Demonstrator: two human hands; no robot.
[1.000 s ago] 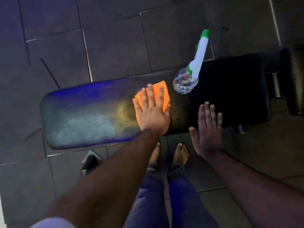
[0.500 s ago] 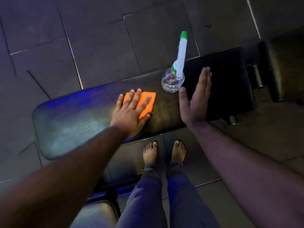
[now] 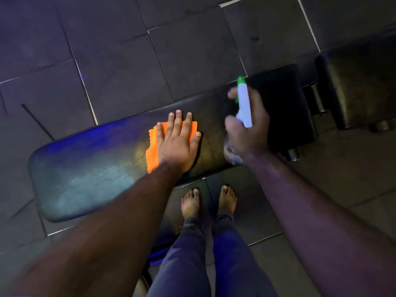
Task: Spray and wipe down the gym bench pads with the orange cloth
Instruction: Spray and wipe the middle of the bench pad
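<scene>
A long black bench pad (image 3: 90, 179) lies across the middle of the view, shiny at its left half. My left hand (image 3: 179, 144) presses flat on the orange cloth (image 3: 152, 152) near the pad's middle, fingers spread. My right hand (image 3: 248, 129) is wrapped around the neck of the clear spray bottle (image 3: 244, 106), whose white and green head points away from me. The bottle's clear base shows just below my wrist, over the pad. A shorter black seat pad (image 3: 280, 103) continues to the right.
Dark floor tiles surround the bench. Another black padded piece (image 3: 360, 82) stands at the far right, with metal frame tubes (image 3: 319, 99) between it and the seat pad. My bare feet (image 3: 209, 202) stand on the floor right in front of the bench.
My right hand went from open beside the bottle to gripping it. My left hand with the cloth has shifted slightly along the pad.
</scene>
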